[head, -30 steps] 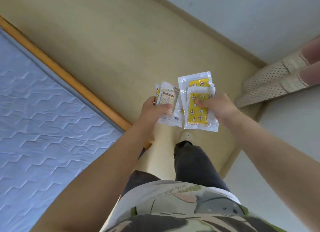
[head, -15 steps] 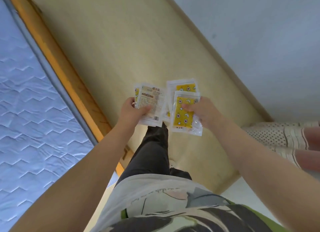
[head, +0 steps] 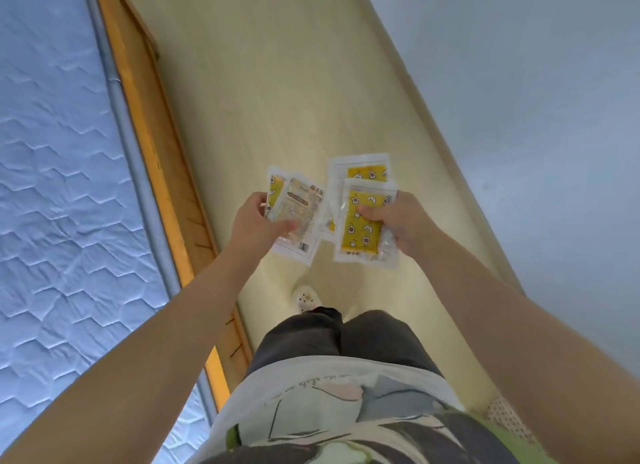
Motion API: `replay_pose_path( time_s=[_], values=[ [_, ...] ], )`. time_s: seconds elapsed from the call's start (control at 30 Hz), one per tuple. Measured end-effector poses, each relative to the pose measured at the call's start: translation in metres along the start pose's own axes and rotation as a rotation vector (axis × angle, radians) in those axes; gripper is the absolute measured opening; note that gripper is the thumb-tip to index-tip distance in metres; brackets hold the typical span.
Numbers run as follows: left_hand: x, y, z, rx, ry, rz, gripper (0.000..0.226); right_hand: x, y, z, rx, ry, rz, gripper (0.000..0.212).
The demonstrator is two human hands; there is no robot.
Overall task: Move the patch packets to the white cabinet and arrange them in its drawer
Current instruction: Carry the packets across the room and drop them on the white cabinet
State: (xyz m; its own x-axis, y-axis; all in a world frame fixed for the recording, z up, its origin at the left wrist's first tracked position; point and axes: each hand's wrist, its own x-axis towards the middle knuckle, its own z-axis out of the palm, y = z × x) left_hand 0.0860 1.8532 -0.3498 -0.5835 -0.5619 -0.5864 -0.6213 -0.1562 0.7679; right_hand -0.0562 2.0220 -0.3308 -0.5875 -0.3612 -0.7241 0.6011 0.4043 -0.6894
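My left hand (head: pixel 254 222) grips two overlapping patch packets (head: pixel 298 214); the top one shows its printed beige back, and a yellow edge peeks out behind it. My right hand (head: pixel 405 221) holds two more packets (head: pixel 360 228), clear pouches with yellow star-print patches, thumb pressed on the front one. Both hands are held out at waist height above the floor, the two bundles almost touching. No white cabinet or drawer is in view.
A pale wooden floor (head: pixel 277 82) runs ahead as a narrow strip. A bed with a quilted blue mattress (head: pixel 52 186) and an orange wooden frame (head: pixel 149 134) borders it on the left. A grey-white wall (head: pixel 519 99) borders the right. My shoe (head: pixel 304 299) is below the packets.
The view has swung round as I walk: the perforated cushion on the right has slid almost out of sight and the floor strip now runs straight ahead. Both hands hold the packets as before.
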Motion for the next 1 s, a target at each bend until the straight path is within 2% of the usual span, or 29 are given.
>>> replay_pose_path(
  time_s=[0.27, 0.67, 0.87, 1.0],
  values=[
    [0.123, 0.067, -0.059, -0.109, 0.085, -0.064, 0.048, 0.113, -0.114, 0.081, -0.238, -0.094, -0.006, 0.024],
    [0.357, 0.169, -0.174, -0.185, 0.308, -0.207, 0.056, 0.338, -0.316, 0.239, -0.843, -0.299, -0.270, 0.030],
    [0.448, 0.198, -0.245, -0.220, 0.409, -0.275, 0.051, 0.420, -0.393, 0.327, -1.131, -0.344, -0.433, 0.019],
    [0.519, 0.217, -0.303, -0.274, 0.434, -0.273, 0.046, 0.475, -0.436, 0.403, -1.315, -0.370, -0.525, 0.027]
  ],
)
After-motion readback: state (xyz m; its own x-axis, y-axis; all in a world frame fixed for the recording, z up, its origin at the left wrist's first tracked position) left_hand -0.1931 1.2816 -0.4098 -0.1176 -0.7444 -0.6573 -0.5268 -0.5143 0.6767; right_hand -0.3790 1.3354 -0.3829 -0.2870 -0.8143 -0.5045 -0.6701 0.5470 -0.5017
